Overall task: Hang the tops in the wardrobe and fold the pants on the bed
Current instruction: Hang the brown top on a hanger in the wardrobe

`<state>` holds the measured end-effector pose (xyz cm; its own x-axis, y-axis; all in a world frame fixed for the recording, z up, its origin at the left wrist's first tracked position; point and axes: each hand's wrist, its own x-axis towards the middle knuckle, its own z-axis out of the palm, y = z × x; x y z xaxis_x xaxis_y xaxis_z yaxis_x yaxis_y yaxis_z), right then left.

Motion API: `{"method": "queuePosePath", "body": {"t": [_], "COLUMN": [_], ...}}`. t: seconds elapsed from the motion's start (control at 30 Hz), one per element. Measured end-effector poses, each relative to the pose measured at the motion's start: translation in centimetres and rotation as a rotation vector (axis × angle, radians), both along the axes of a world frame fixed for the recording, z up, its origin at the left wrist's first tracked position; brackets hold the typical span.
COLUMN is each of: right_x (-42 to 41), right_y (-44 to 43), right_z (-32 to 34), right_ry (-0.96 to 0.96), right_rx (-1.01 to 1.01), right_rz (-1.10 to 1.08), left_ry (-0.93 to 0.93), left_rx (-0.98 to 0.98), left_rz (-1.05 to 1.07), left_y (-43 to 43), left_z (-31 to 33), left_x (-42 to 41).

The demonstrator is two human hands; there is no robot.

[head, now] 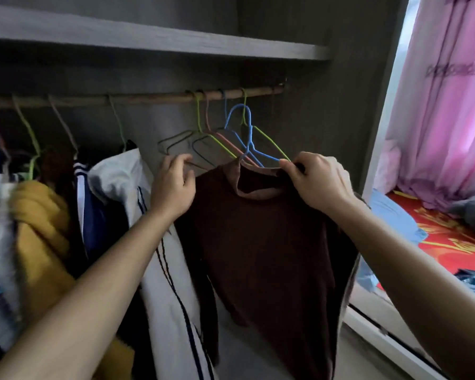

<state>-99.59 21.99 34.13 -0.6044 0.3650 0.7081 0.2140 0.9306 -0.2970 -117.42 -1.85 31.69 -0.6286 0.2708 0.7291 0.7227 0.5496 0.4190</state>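
Dark brown turtleneck top (258,229) held up inside the grey wardrobe (340,78).
Head view: the top hangs with its long axis vertical, collar up, on a blue wire hanger (248,133) whose hook points up just below the wooden rail (148,99). The left hand (173,185) curls round one shoulder, and the right hand (318,182) pinches the other.

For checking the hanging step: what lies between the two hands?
In the head view, the collar of the brown top and the blue hanger lie between the left hand and the right hand.
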Motion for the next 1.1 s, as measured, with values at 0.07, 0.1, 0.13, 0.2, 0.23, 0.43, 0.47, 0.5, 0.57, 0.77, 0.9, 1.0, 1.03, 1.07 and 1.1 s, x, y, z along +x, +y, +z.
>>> {"method": "queuePosePath", "body": {"t": [0.07,0.1,0.13,0.2,0.23,0.43,0.47,0.5,0.57,0.77,0.9,1.0,1.03,1.07,1.1], "right_x": [-2.4,-3.6,-4.8,-7.4,-8.6,-14.9,-16.0,-17.0,-19.0,-20.6,-18.0,-14.9,-13.6,-12.1,-10.6], "right_y": [-1.6,-2.2,-2.9,-4.1,-4.7,-8.8,-9.7,-10.7,-12.9,-14.6,-12.9,-10.6,-9.6,-8.4,-7.4], "right_z": [1.4,2.0,2.6,3.7,4.2,7.5,7.4,7.0,5.4,0.6,-0.3,-1.2,-1.7,-2.4,-3.2], "right_ry": [-0.01,-0.023,-0.037,-0.051,-0.047,0.039,0.015,-0.043,-0.263,-0.455,-0.385,-0.279,-0.247,-0.207,-0.16], "right_rx": [0.014,0.007,-0.002,-0.008,-0.009,-0.055,-0.076,-0.095,-0.116,-0.366,-0.485,-0.429,-0.4,-0.36,-0.32], "right_rz": [0.002,0.008,0.012,0.021,0.03,0.172,0.213,0.258,0.37,0.65,0.621,0.512,0.462,0.405,0.352], "left_ry": [0.18,0.234,0.257,0.255,0.256,0.184,0.206,0.227,0.261,0.234,0.123,0.012,-0.001,0.003,0.029], "left_rx": [-0.053,-0.091,-0.145,-0.275,-0.325,-0.395,-0.404,-0.399,-0.389,-0.377,-0.355,-0.27,-0.217,-0.163,-0.117], "left_rz": [0.089,0.159,0.236,0.364,0.407,0.566,0.573,0.573,0.577,0.557,0.509,0.417,0.375,0.33,0.286], "left_y": [-0.9,-1.5,-2.0,-3.1,-3.7,-6.8,-7.0,-7.1,-7.3,-7.5,-7.5,-6.9,-6.3,-5.5,-4.6], "left_z": [2.7,4.1,5.5,7.7,8.6,9.3,9.1,8.9,8.9,9.2,10.1,11.0,10.8,10.2,9.2], "left_x": [-0.7,-1.2,-1.9,-3.6,-4.5,-8.3,-8.5,-8.6,-8.7,-8.2,-7.5,-6.2,-5.5,-4.6,-3.4]}}
